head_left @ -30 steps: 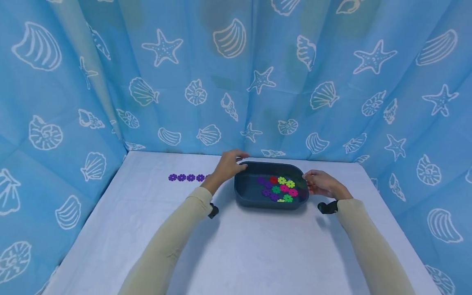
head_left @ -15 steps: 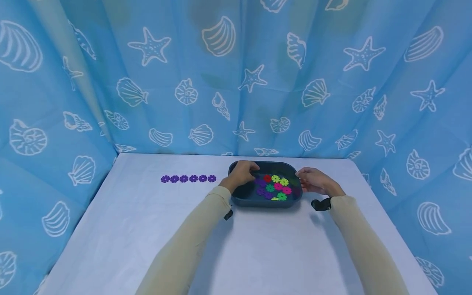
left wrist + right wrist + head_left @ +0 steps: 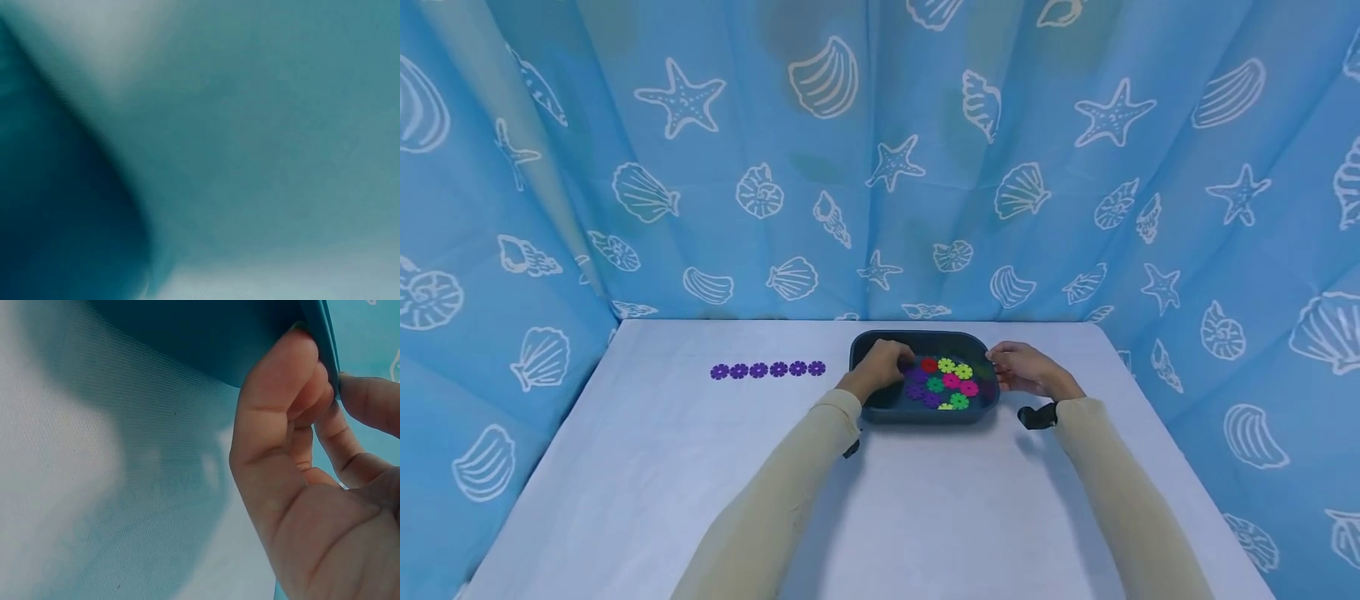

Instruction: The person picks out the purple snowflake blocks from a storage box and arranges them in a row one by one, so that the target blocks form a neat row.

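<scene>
A dark blue-grey plastic basin (image 3: 925, 416) sits toward the back of the table, holding several flower-shaped discs in purple, red, yellow, pink and green. My left hand (image 3: 878, 367) reaches over the basin's left side, fingers bent down beside the purple discs (image 3: 917, 390), with a gap showing between thumb and forefinger. At the basin's right end, my right hand (image 3: 1026, 368) pinches the rim between thumb and fingers; the right wrist view shows this grip (image 3: 312, 444) up close. Left of the basin, several purple flower discs (image 3: 768, 369) lie in a straight row.
A white cloth covers the table (image 3: 925, 500). Blue curtains (image 3: 827, 150) with white shells and starfish stand behind and on both sides. The left wrist view holds only a dark curved basin wall (image 3: 69, 200) and blurred pale cloth.
My left hand has moved from the basin's left rim into the basin, down toward the purple discs. My right hand keeps its hold on the rim. The head view has shifted slightly right.
</scene>
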A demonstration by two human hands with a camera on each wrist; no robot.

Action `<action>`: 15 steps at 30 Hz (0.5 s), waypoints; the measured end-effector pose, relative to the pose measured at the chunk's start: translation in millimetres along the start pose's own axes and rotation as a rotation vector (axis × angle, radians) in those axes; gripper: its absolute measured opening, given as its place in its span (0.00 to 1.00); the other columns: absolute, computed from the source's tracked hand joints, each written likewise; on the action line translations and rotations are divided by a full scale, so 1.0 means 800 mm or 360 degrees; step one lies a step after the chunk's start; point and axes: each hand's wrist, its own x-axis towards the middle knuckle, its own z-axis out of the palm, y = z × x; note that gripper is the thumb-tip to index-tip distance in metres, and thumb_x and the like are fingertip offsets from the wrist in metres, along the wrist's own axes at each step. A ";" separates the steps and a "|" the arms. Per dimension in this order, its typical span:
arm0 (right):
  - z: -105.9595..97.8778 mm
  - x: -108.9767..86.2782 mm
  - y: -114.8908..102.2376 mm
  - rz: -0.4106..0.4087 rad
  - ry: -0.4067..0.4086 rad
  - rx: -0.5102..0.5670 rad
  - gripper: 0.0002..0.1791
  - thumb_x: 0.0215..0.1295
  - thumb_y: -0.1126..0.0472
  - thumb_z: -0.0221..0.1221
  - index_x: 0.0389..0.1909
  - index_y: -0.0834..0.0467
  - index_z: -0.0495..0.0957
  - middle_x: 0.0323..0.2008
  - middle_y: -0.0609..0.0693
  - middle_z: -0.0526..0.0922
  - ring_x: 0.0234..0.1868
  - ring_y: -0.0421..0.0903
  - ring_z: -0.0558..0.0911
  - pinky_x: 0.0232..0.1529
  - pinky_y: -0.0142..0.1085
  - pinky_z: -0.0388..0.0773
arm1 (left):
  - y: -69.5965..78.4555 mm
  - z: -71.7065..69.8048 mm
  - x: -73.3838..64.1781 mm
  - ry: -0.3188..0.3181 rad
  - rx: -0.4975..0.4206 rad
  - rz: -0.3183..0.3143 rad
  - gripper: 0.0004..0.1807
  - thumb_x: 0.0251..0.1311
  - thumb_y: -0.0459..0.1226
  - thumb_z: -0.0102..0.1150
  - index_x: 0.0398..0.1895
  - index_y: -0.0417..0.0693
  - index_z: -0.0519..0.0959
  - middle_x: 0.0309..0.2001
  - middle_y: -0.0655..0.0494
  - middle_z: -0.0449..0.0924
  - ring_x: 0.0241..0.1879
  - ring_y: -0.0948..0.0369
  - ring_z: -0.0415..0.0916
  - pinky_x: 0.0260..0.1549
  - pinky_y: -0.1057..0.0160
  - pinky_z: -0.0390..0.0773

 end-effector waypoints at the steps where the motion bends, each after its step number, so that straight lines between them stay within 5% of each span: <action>1: 0.000 0.000 0.000 0.0000 0.0005 -0.0001 0.21 0.77 0.56 0.46 0.61 0.67 0.63 0.44 0.60 0.70 0.38 0.49 0.74 0.39 0.36 0.80 | 0.001 0.000 -0.001 -0.0008 -0.0005 -0.0007 0.19 0.59 0.29 0.65 0.55 0.46 0.81 0.53 0.53 0.81 0.54 0.59 0.76 0.56 0.62 0.74; 15: 0.000 0.000 0.000 -0.0015 -0.0011 0.0003 0.19 0.77 0.57 0.46 0.60 0.67 0.63 0.42 0.59 0.70 0.35 0.48 0.74 0.37 0.35 0.80 | 0.009 0.000 -0.005 -0.0081 -0.0015 -0.0114 0.19 0.59 0.33 0.67 0.55 0.46 0.79 0.54 0.51 0.79 0.49 0.59 0.76 0.56 0.59 0.75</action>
